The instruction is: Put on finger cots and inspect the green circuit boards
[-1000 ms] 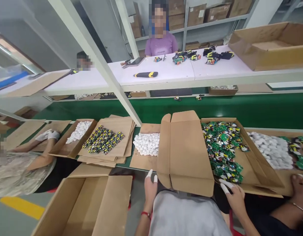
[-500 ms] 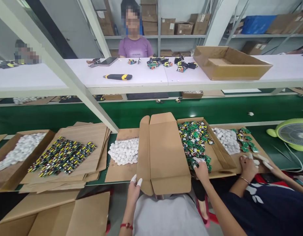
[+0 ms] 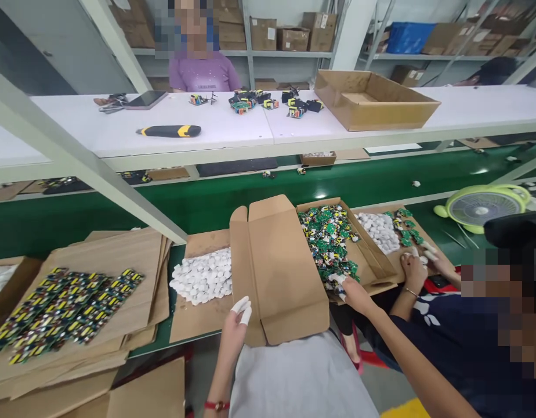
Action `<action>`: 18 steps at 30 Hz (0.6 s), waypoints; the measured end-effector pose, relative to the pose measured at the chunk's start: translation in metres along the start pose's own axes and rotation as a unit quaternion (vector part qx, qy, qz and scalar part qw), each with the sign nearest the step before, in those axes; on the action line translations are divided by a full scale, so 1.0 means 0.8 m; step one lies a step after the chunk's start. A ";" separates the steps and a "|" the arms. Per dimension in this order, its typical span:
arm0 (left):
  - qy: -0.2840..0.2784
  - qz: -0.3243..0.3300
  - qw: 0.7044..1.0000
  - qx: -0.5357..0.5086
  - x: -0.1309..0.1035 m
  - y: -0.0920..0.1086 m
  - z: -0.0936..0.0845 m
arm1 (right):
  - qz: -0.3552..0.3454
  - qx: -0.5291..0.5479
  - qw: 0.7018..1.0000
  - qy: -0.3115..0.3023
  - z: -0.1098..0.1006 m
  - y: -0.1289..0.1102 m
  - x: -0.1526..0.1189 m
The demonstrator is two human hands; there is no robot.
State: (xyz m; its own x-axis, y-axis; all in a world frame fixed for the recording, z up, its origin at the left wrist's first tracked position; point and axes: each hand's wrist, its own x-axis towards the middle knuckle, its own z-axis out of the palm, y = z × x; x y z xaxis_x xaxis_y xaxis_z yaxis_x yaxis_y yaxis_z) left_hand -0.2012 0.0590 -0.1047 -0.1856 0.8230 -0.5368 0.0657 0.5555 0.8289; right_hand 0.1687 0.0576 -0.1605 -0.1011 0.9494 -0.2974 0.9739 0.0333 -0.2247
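Observation:
My left hand (image 3: 236, 321), with white covers on its fingertips, is at the left edge of a creased cardboard sheet (image 3: 283, 261). Its thumb and forefinger are slightly apart, and I see nothing between them. My right hand (image 3: 352, 293) reaches to the near end of a shallow cardboard box (image 3: 372, 258) holding a heap of green circuit boards (image 3: 331, 238). The fingers there are bent together at the boards; whatever they grip is hidden. Left of the sheet lies a pile of small white pieces (image 3: 202, 276) on flat cardboard.
Rows of circuit boards (image 3: 68, 307) lie on stacked cardboard at the left. A slanting white post (image 3: 115, 180) and a raised white shelf (image 3: 233, 130) cross ahead. At the right, a co-worker's hand (image 3: 413, 270) is near other white pieces (image 3: 379, 232) and a green fan (image 3: 483, 206).
The view has turned rightward, so most things appear further left. My left hand's fingertips now overlap the sheet's left flap. My right hand stays at the near end of the board heap.

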 end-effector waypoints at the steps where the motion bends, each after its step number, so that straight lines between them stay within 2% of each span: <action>1: -0.018 0.005 1.000 -0.003 0.002 0.003 0.009 | 0.003 0.007 1.000 0.009 0.002 0.001 -0.004; 5: -0.080 0.017 0.997 -0.010 0.000 0.012 0.038 | 0.017 0.034 0.996 0.079 -0.003 -0.006 -0.023; 7: -0.131 0.012 0.991 -0.013 -0.011 0.021 0.049 | 0.010 0.055 0.986 0.155 -0.017 -0.023 -0.033; 9: -0.212 0.000 0.977 -0.021 -0.029 0.038 0.060 | -0.031 0.099 0.953 0.284 -0.039 -0.054 -0.045; 10: -0.258 -0.009 0.966 -0.033 -0.040 0.049 0.066 | -0.065 0.128 0.923 0.356 -0.052 -0.074 -0.051; 12: -0.332 -0.025 0.939 -0.089 -0.062 0.071 0.080 | -0.125 0.166 0.873 0.441 -0.076 -0.115 -0.062; 14: -0.372 -0.042 0.914 -0.156 -0.080 0.090 0.094 | -0.157 0.196 0.855 0.453 -0.093 -0.151 -0.071; 15: -0.375 -0.047 0.909 -0.176 -0.086 0.097 0.099 | -0.165 0.215 0.853 0.446 -0.097 -0.165 -0.075; 18: -0.350 -0.045 0.918 -0.182 -0.095 0.108 0.106 | -0.166 0.269 0.861 0.398 -0.089 -0.183 -0.086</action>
State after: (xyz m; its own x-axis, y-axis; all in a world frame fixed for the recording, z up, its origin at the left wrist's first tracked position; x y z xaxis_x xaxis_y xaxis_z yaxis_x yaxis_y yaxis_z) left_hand -0.0980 0.0546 -0.0059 0.5102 0.7213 -0.4684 -0.2753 0.6529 0.7057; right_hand 0.0476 0.0098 -0.0410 0.0242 0.8364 0.5476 0.6620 0.3970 -0.6357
